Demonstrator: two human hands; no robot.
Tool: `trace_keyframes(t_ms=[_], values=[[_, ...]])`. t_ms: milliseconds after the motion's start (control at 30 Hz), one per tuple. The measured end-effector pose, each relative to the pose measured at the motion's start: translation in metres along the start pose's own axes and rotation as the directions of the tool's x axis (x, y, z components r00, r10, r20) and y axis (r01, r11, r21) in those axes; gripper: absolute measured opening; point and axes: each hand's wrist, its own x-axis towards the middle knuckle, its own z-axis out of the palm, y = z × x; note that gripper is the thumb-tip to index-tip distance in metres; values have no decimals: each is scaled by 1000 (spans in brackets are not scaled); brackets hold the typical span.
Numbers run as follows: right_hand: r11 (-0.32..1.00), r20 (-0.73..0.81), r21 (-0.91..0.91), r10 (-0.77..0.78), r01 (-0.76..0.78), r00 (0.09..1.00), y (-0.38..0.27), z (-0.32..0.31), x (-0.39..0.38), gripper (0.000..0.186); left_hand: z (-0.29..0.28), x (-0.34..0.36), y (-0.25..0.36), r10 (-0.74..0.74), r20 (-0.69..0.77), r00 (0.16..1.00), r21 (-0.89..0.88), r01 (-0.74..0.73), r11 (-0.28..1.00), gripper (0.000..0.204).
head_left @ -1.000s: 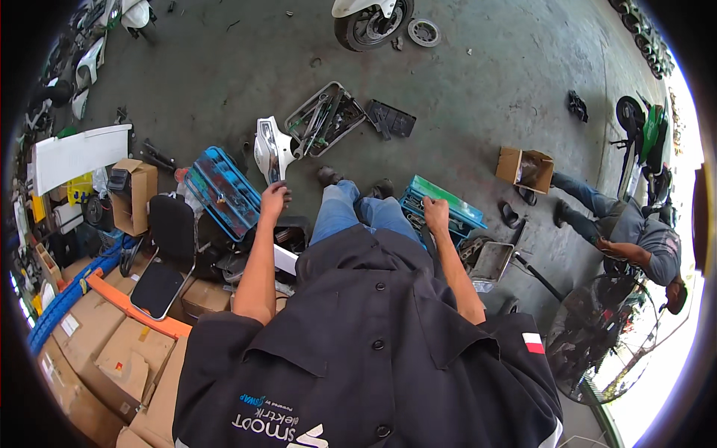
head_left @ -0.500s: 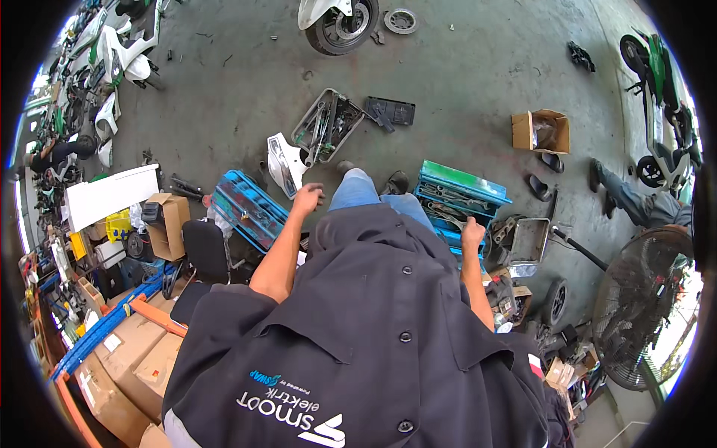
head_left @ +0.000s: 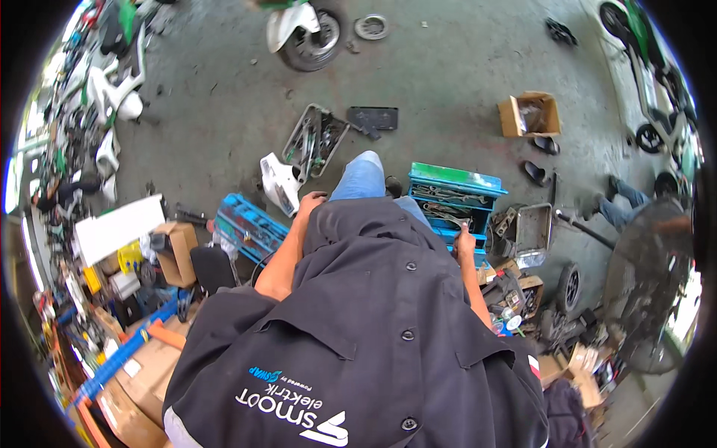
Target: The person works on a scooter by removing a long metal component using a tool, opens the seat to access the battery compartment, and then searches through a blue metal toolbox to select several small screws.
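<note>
Clock directions run from the picture's centre.

Scooter (head_left: pixel 293 28), front end, white fender: between 11 and 12.
Fan (head_left: pixel 646 287), large, round: between 3 and 4; a co-worker's legs (head_left: pixel 626 205) show beside it, the rest largely hidden.
Open toolbox (head_left: pixel 457 178), blue, green lid: between 2 and 3, by the person's right hand.
Second toolbox (head_left: pixel 250 226), blue: 9.
Tray (head_left: pixel 296 133) of tools: 11.
Panel (head_left: pixel 280 185), white: 10, its lower end near the left hand.
Left hand (head_left: pixel 312 200): 10, beside the thigh; seemingly loose, no object visible in it.
Right hand (head_left: pixel 464 243): just past 3, fingers curled at the toolbox's near side; whether it grips anything cannot be told.
Wrenches (head_left: pixel 439 195): inside the open toolbox.

Change: a second ago the left hand meets the panel's lower end; now it lies apart, leaving the panel apparently unheld.
</note>
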Motion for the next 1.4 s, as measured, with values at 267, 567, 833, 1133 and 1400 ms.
trace_keyframes(t_ms=[267,567,833,1133,1400], values=[[875,-146,464,-80,140,986,-50,8,16,70,-5,89,128,63,293,954,276,-148,950,34],[889,-467,456,194,48,863,-25,85,47,51,108,268,264,4,517,856,689,-419,591,32],[969,-730,237,127,75,671,-24,115,244,59,430,381,226,-44,818,574,552,-759,345,30],[42,-290,956,-15,291,957,69,133,428,33,691,476,65,-109,937,333,346,-827,443,61],[-185,-32,983,-186,-3,982,109,124,418,27,745,459,1,-518,810,275,567,-139,812,46]])
